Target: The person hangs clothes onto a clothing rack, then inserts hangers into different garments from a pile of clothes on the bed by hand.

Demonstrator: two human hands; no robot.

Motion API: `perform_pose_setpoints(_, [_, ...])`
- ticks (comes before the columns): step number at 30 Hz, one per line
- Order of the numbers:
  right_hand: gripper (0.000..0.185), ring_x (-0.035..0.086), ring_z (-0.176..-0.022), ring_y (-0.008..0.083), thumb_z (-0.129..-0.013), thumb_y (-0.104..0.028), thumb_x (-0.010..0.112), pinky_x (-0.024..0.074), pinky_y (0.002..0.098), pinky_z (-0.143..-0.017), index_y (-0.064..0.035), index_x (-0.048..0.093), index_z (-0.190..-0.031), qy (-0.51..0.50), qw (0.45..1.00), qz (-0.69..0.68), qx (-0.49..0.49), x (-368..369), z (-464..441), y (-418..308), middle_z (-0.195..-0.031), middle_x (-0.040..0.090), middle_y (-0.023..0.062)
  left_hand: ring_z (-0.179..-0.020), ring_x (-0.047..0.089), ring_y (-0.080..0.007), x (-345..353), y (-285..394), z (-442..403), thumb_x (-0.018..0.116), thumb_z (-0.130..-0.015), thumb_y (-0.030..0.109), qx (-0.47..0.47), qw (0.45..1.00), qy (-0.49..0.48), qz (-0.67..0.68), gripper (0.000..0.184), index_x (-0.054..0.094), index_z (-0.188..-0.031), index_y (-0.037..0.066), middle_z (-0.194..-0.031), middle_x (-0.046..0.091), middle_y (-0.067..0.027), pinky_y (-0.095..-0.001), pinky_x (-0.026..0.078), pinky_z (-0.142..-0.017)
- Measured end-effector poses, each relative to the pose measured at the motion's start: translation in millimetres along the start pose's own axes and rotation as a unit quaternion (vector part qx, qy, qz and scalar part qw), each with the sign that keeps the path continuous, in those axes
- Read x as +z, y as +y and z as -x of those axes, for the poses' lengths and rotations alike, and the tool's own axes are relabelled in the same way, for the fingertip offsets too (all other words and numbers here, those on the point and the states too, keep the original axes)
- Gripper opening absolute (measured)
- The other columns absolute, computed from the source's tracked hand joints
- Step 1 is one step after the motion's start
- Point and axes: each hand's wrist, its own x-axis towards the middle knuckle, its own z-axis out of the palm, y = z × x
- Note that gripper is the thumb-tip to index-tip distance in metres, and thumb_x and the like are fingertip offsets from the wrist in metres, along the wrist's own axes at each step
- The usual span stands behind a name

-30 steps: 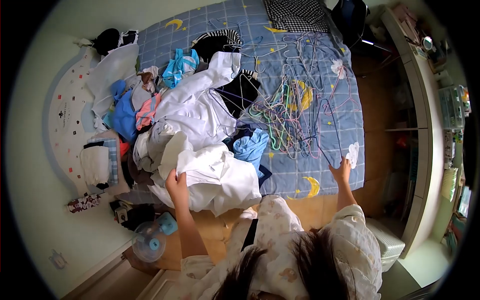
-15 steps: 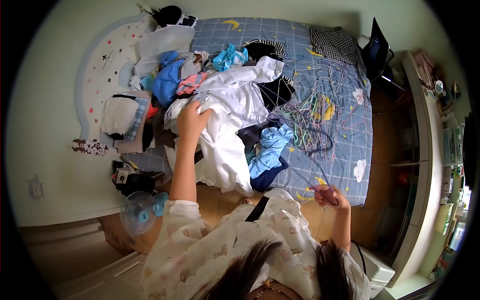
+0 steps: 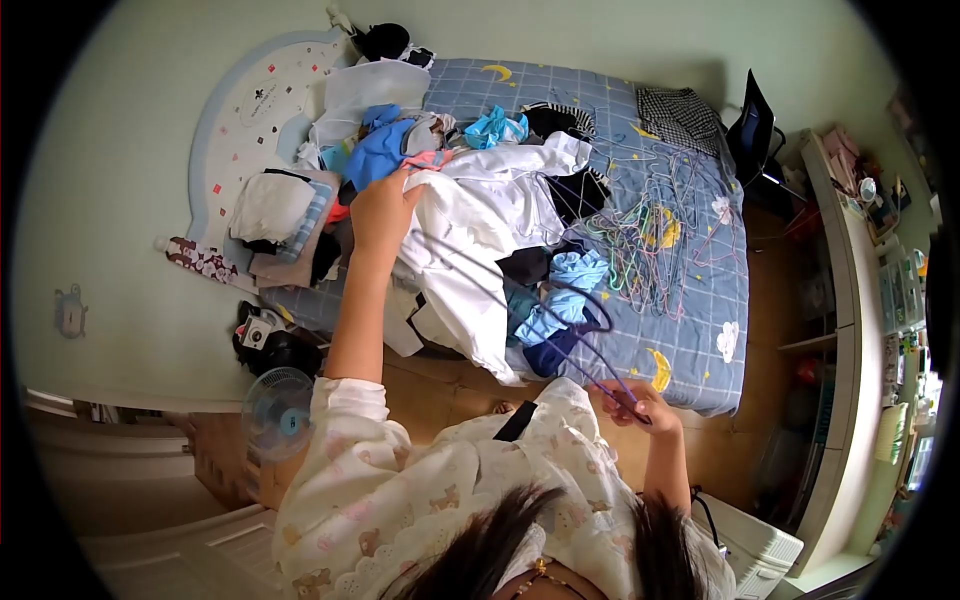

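Bed (image 3: pixel 715 300) at 1 o'clock, left hand (image 3: pixel 383 215) pinching white garment (image 3: pixel 455 265) at 11, right hand (image 3: pixel 645 408) gripping purple hanger (image 3: pixel 607 322) at 4; hold cloth taut, hanger clear of folds.

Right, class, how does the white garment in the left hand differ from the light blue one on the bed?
The white garment is raised at one end by the left hand; the light blue garment lies bunched on the bed. The white garment spreads wide; the light blue garment forms a smaller heap. Both are creased.
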Motion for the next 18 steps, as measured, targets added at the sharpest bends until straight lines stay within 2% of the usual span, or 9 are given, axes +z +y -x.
perform_pose_setpoints(2, [0.083, 0.039, -0.062, 0.0059, -0.076, -0.049, 0.066, 0.0280, 0.0182, -0.047, 0.0099, 0.043, -0.130, 0.037, 0.999, -0.016, -0.011, 11.9, -7.3, 9.2, -0.079, 0.045, 0.0004, -0.076, 0.061, -0.0405, -9.6, 1.4, 8.5, 0.065, -0.081, 0.026, 0.003, 1.000, -0.008, 0.010, 0.029, 0.063, -0.096, 0.002, -0.082, 0.064, -0.0224, -0.0459, 0.048, -0.065])
perform_pose_setpoints(6, [0.072, 0.039, -0.070, 0.0064, -0.083, -0.044, 0.062, 0.0282, 0.0169, -0.049, 0.0072, 0.042, -0.130, 0.075, 0.993, -0.064, -0.057, 47.3, -55.8, 43.2, -0.084, 0.045, -0.0003, -0.069, 0.059, -0.0404, -16.7, 20.7, 38.8, 0.063, -0.084, 0.023, 0.068, 0.993, -0.056, 0.078, 0.024, 0.062, -0.093, 0.001, -0.074, 0.061, -0.0220, -0.0455, 0.045, -0.058])
perform_pose_setpoints(8, [0.071, 0.039, -0.072, 0.0062, -0.085, -0.042, 0.061, 0.0285, 0.0164, -0.050, 0.0064, 0.041, -0.132, 0.063, 0.992, -0.087, -0.073, 67.5, -81.2, 49.3, -0.087, 0.045, -0.0002, -0.061, 0.056, -0.0397, -28.5, 50.9, 66.2, 0.060, -0.086, 0.022, 0.006, 0.953, -0.164, 0.254, 0.024, 0.058, -0.087, -0.002, -0.065, 0.057, -0.0210, -0.0435, 0.041, -0.053])
perform_pose_setpoints(10, [0.070, 0.039, -0.073, 0.0060, -0.085, -0.041, 0.061, 0.0284, 0.0161, -0.050, 0.0064, 0.040, -0.133, 0.043, 0.990, -0.101, -0.093, 75.8, -94.8, 46.8, -0.088, 0.046, -0.0001, -0.056, 0.054, -0.0371, -34.1, 64.0, 85.2, 0.058, -0.088, 0.021, 0.121, 0.935, -0.198, 0.267, 0.024, 0.055, -0.085, -0.002, -0.060, 0.053, -0.0194, -0.0409, 0.040, -0.051])
perform_pose_setpoints(11, [0.071, 0.039, -0.073, 0.0058, -0.085, -0.041, 0.061, 0.0282, 0.0160, -0.050, 0.0067, 0.039, -0.133, 0.031, 0.989, -0.104, -0.105, 77.1, -97.9, 43.5, -0.089, 0.046, 0.0000, -0.055, 0.055, -0.0353, -45.8, 68.4, 90.2, 0.059, -0.087, 0.022, 0.150, 0.941, -0.194, 0.232, 0.023, 0.057, -0.087, -0.001, -0.057, 0.052, -0.0183, -0.0411, 0.040, -0.051])
perform_pose_setpoints(12, [0.072, 0.038, -0.073, 0.0057, -0.085, -0.041, 0.061, 0.0281, 0.0159, -0.050, 0.0070, 0.039, -0.133, 0.018, 0.987, -0.107, -0.118, 77.3, -100.2, 39.6, -0.089, 0.046, 0.0000, -0.067, 0.061, -0.0359, -74.2, 76.0, 87.5, 0.059, -0.086, 0.026, 0.130, 0.945, -0.253, 0.162, 0.024, 0.057, -0.082, 0.003, -0.070, 0.062, -0.0166, -0.0441, 0.046, -0.059])
perform_pose_setpoints(14, [0.076, 0.038, -0.068, 0.0050, -0.082, -0.042, 0.065, 0.0268, 0.0160, -0.050, 0.0105, 0.040, -0.131, 0.016, 0.986, -0.081, -0.142, 83.2, -92.0, 23.4, -0.086, 0.045, -0.0006, -0.076, 0.061, -0.0313, -85.2, 67.2, 85.6, 0.064, -0.080, 0.025, 0.242, 0.947, -0.013, 0.211, 0.022, 0.056, -0.083, 0.005, -0.084, 0.064, -0.0133, -0.0405, 0.047, -0.062])
perform_pose_setpoints(16, [0.082, 0.037, -0.063, 0.0046, -0.077, -0.045, 0.067, 0.0266, 0.0163, -0.050, 0.0115, 0.041, -0.130, 0.005, 0.991, -0.012, -0.135, 81.4, -78.0, 3.9, -0.084, 0.045, -0.0009, -0.079, 0.060, -0.0288, -110.1, 73.6, 59.8, 0.067, -0.077, 0.024, 0.382, 0.908, 0.140, 0.105, 0.023, 0.055, -0.085, 0.006, -0.088, 0.062, -0.0104, -0.0387, 0.048, -0.064])
perform_pose_setpoints(18, [0.085, 0.039, -0.062, 0.0048, -0.074, -0.050, 0.067, 0.0283, 0.0178, -0.048, 0.0121, 0.044, -0.128, -0.004, 0.987, 0.065, -0.149, 81.4, -67.5, -17.8, -0.081, 0.048, 0.0003, -0.080, 0.059, -0.0274, -115.5, 69.1, 42.0, 0.068, -0.075, 0.022, 0.458, 0.869, 0.173, 0.075, 0.024, 0.054, -0.086, 0.006, -0.088, 0.060, -0.0086, -0.0378, 0.048, -0.064])
